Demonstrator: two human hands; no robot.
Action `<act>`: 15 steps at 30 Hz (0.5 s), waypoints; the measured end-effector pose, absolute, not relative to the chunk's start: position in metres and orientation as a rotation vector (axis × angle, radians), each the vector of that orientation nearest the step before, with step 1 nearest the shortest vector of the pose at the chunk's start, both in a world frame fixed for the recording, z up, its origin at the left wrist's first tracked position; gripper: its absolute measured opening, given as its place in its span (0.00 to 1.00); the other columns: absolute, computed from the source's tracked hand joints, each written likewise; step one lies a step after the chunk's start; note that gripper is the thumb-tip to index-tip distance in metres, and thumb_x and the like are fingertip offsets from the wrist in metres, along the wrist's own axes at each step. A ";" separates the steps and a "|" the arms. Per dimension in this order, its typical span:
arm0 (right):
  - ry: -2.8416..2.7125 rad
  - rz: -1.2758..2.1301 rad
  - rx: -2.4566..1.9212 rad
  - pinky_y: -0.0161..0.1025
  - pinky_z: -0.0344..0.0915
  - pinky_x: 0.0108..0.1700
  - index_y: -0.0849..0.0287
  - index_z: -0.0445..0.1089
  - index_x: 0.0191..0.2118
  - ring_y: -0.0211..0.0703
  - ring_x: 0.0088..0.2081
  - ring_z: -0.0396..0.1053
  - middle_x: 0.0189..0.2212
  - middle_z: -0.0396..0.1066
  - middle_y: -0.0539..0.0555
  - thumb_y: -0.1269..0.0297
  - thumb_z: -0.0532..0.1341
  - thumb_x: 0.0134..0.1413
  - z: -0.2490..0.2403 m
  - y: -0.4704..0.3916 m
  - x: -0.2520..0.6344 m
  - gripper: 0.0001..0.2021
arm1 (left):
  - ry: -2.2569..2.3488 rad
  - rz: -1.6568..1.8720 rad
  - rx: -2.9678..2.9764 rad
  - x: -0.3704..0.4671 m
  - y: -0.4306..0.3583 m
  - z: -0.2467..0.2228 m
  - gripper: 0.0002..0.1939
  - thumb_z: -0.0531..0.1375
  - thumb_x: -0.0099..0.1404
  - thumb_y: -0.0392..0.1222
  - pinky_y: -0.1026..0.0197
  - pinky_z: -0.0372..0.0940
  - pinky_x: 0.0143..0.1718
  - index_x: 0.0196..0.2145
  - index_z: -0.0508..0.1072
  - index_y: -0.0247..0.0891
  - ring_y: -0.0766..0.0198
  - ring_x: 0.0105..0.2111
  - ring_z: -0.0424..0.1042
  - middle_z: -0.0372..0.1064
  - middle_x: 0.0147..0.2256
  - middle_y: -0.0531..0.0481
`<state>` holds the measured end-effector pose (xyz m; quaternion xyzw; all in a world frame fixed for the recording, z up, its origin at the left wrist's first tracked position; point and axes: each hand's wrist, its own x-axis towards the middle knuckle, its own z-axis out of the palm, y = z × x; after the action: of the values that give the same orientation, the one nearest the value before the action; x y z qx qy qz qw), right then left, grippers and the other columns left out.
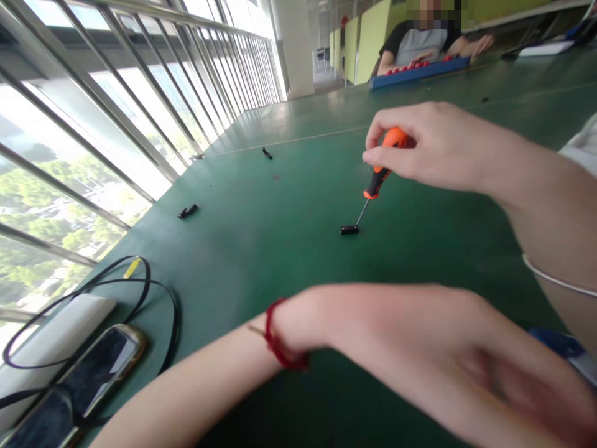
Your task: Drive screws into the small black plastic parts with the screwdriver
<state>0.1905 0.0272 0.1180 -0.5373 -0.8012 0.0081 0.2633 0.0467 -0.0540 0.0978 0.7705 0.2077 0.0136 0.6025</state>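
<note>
My right hand [420,146] is closed around the orange and black handle of a screwdriver [374,183]. The thin metal shaft slants down to the left, and its tip meets the right end of a small black part [349,230] lying on the green tabletop. In the foreground my left hand [420,336], with a red string bracelet at the wrist, reaches across to the right, low over the near side of the table. Its fingers are blurred and partly cut off at the lower right, so whether they hold anything is hidden.
Small black pieces lie farther left [188,211] and farther back [267,153]. A phone [100,367], a white box-like object [79,323] and a black cable [175,311] crowd the near left. Metal railing [153,74] borders the table. Across it, a person sits behind a blue tray [420,73] with red pieces.
</note>
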 end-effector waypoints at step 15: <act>-2.154 0.138 -1.441 0.39 0.50 0.27 0.55 0.67 0.28 0.37 0.23 0.57 0.19 0.59 0.50 0.56 0.57 0.53 0.119 0.025 0.189 0.09 | 1.299 0.852 2.415 0.008 0.024 0.000 0.11 0.59 0.57 0.43 0.61 0.65 0.37 0.38 0.72 0.38 0.63 0.35 0.68 0.68 0.34 0.50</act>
<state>0.1891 0.0245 0.1194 -0.5346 -0.7992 0.0513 0.2698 0.0084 0.0238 0.0005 0.8333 0.4483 0.2940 0.1348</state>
